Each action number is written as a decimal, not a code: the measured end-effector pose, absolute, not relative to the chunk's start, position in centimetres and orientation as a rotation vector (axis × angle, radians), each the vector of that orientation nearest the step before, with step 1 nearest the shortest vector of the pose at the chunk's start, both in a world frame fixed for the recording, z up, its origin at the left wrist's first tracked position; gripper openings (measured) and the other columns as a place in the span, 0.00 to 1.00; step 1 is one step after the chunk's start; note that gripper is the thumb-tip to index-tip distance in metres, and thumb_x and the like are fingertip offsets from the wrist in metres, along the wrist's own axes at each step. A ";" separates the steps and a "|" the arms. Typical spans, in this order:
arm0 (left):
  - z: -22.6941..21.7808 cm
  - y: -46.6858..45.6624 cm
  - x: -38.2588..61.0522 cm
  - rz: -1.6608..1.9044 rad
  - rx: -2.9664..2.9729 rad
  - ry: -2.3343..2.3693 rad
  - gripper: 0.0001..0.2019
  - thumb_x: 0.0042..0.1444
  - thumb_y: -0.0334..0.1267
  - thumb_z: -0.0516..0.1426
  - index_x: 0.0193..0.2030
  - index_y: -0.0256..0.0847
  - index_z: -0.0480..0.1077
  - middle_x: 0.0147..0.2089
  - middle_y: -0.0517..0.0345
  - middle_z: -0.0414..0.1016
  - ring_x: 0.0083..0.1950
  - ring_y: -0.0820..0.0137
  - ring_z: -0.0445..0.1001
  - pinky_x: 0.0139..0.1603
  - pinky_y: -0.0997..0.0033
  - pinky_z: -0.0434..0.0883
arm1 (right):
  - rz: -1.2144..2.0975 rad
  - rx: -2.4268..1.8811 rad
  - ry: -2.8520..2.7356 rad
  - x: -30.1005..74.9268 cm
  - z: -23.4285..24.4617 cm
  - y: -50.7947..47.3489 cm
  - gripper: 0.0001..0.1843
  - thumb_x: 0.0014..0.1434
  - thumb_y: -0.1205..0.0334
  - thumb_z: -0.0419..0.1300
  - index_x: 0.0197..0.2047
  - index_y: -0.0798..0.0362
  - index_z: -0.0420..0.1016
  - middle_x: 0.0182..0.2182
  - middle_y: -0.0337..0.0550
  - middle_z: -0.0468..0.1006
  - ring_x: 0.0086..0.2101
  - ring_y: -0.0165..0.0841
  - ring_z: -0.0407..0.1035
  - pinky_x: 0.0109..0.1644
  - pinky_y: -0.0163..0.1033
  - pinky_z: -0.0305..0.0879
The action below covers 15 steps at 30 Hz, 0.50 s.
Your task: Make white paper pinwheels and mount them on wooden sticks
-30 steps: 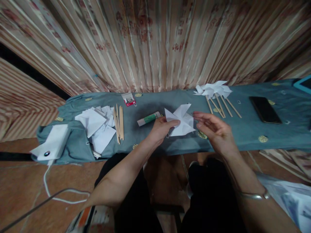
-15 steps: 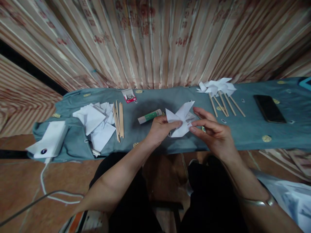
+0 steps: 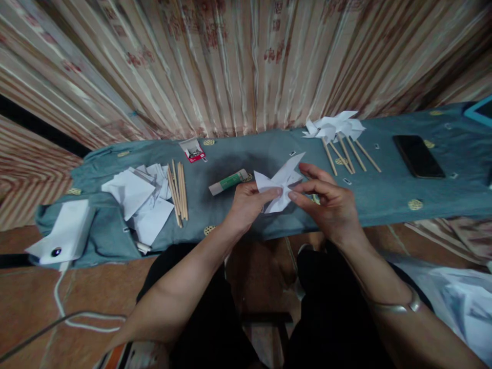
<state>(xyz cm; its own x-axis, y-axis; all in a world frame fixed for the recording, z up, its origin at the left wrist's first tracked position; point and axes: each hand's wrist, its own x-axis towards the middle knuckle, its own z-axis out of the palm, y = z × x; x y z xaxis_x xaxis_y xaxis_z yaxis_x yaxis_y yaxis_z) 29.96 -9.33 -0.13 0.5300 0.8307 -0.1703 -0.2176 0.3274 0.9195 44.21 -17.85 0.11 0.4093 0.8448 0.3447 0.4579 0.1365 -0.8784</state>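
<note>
A white paper pinwheel (image 3: 277,185) without a stick is held over the cloth between both hands. My left hand (image 3: 248,202) pinches it from the left, its thumb pressed near the middle. On the right side, my right hand (image 3: 328,202) has thumb and fingertips closed on a paper blade; its other fingers are curled. Just beyond my left hand lies a green and white glue stick (image 3: 229,182). Finished pinwheels (image 3: 338,125) on wooden sticks lie farther back on the right.
Loose wooden sticks (image 3: 179,195) lie beside a pile of white paper pieces (image 3: 130,192). An open red box of small metal pins (image 3: 193,151) sits behind them. A black phone (image 3: 418,156) lies right, a white corded device (image 3: 67,233) left, on the blue-green cloth (image 3: 380,205).
My right thumb and fingers have come inward onto the paper near the pinwheel's middle. The view has shifted slightly, so the table's items appear farther left.
</note>
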 end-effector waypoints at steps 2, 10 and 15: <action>-0.2 -9.4 30.0 0.779 1.009 0.722 0.05 0.40 0.35 0.67 0.22 0.37 0.77 0.25 0.61 0.77 0.26 0.76 0.69 0.33 0.73 0.66 | 0.408 -1.497 -1.208 44.2 0.1 -17.8 0.06 0.51 0.57 0.69 0.31 0.49 0.80 0.56 0.46 0.74 0.57 0.45 0.68 0.63 0.54 0.62; -0.1 -9.7 30.1 0.780 0.985 0.711 0.05 0.40 0.34 0.68 0.22 0.37 0.77 0.24 0.61 0.76 0.25 0.76 0.69 0.31 0.74 0.66 | 0.387 -1.537 -1.180 43.9 0.2 -17.7 0.02 0.52 0.61 0.67 0.29 0.49 0.79 0.53 0.47 0.75 0.55 0.44 0.70 0.58 0.51 0.66; -0.1 -9.8 30.3 0.782 0.957 0.725 0.06 0.38 0.35 0.68 0.22 0.37 0.77 0.24 0.61 0.77 0.26 0.76 0.70 0.33 0.73 0.67 | 0.394 -1.536 -1.174 43.8 0.2 -17.6 0.03 0.52 0.60 0.66 0.29 0.49 0.78 0.54 0.47 0.75 0.54 0.44 0.70 0.58 0.51 0.66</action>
<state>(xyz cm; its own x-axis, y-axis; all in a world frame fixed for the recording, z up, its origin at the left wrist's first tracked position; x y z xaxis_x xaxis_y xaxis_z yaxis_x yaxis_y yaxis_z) 30.33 -9.78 -0.13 0.5221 0.8322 -0.1868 -0.2493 0.3583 0.8997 43.81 -17.63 0.19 0.4519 0.8283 0.3313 0.4612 0.1010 -0.8815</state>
